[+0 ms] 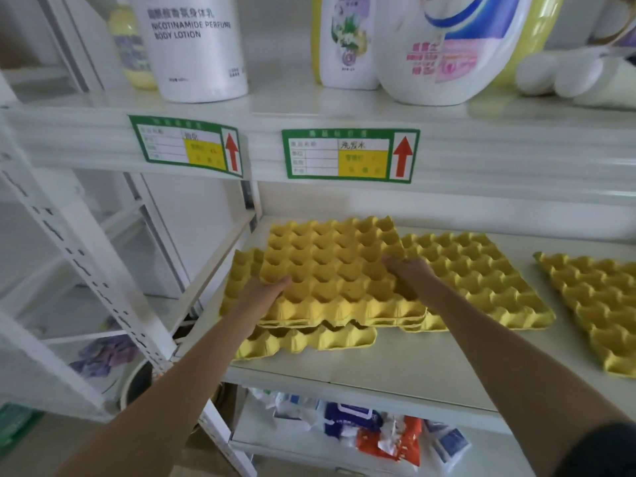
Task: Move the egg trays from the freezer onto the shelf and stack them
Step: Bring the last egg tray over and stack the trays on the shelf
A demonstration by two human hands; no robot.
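Observation:
Several yellow egg trays lie on the white middle shelf (pixel 395 359). Both of my hands hold a small stack of trays (pixel 330 270), tilted, over a bottom tray (pixel 309 340) at the shelf's left end. My left hand (pixel 265 287) grips the stack's left edge. My right hand (pixel 409 270) grips its right edge. Another tray (pixel 481 280) lies flat just to the right, partly under the held stack. A further tray (pixel 599 304) lies at the far right, cut off by the frame.
The upper shelf carries a body lotion bottle (pixel 199 46), a detergent jug (pixel 454 46) and other bottles, with two green price labels (pixel 351 156) on its front rail. Packets (pixel 389 438) fill the shelf below. A perforated white upright (pixel 86 270) stands at left.

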